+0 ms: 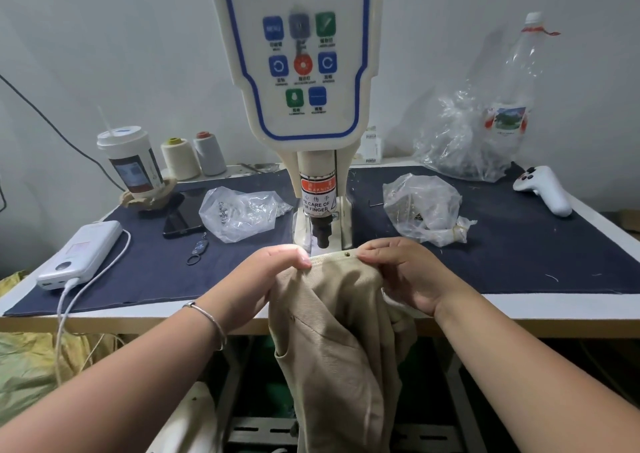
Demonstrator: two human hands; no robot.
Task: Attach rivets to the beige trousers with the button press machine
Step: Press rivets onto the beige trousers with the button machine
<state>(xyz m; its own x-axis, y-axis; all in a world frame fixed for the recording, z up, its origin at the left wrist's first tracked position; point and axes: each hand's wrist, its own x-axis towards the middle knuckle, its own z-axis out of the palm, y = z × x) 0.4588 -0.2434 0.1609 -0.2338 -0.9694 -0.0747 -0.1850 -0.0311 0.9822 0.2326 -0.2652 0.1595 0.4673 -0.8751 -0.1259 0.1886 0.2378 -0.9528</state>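
The beige trousers [332,331] hang over the table's front edge, their top edge lifted just below the black punch [323,236] of the button press machine [298,71]. A small dark rivet [347,254] sits on that fabric edge. My left hand [273,272] pinches the fabric at the left of the edge, fingers curled. My right hand [398,272] pinches it at the right, thumb and fingers close beside the rivet. Both hands are in front of the punch, slightly lower.
A dark blue cloth [519,244] covers the table. Plastic bags of small metal parts [242,212] [424,206] lie either side of the machine. On the left are a phone [181,217], power bank [79,255], cup [131,161], thread cones [180,158]. A white controller [543,189] and bottle [516,82] are right.
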